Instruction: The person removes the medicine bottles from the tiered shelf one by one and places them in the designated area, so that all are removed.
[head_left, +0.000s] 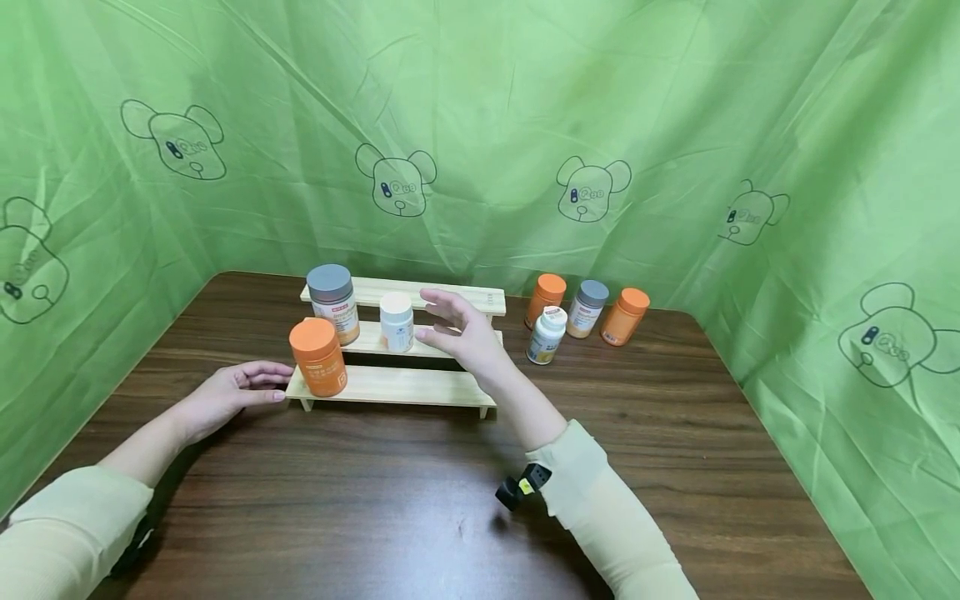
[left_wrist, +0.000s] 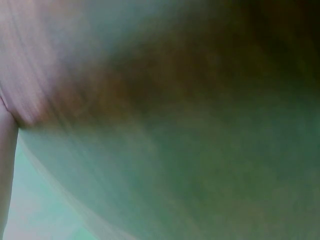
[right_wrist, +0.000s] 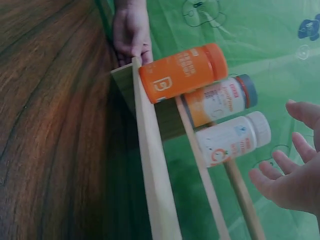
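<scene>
A pale wooden three-step rack [head_left: 412, 386] stands on the table. Its lowest step bears an orange bottle [head_left: 318, 358] at the left end. On the middle step are a grey-lidded bottle [head_left: 333, 304] and, to its right, a small white bottle [head_left: 397, 322]. My left hand [head_left: 225, 398] holds the left end of the lowest step, thumb at the front corner. Just right of the white bottle my right hand [head_left: 468, 335] hovers with spread fingers and nothing in them; the right wrist view shows a gap between that hand [right_wrist: 297, 172] and the white bottle [right_wrist: 234, 138].
Right of the rack stand two orange bottles [head_left: 625, 317], a grey-lidded bottle [head_left: 587, 309] and a white bottle [head_left: 547, 337]. A green curtain [head_left: 480, 100] with bear drawings encloses the brown wooden table [head_left: 420, 508]. The left wrist view is dark and blurred.
</scene>
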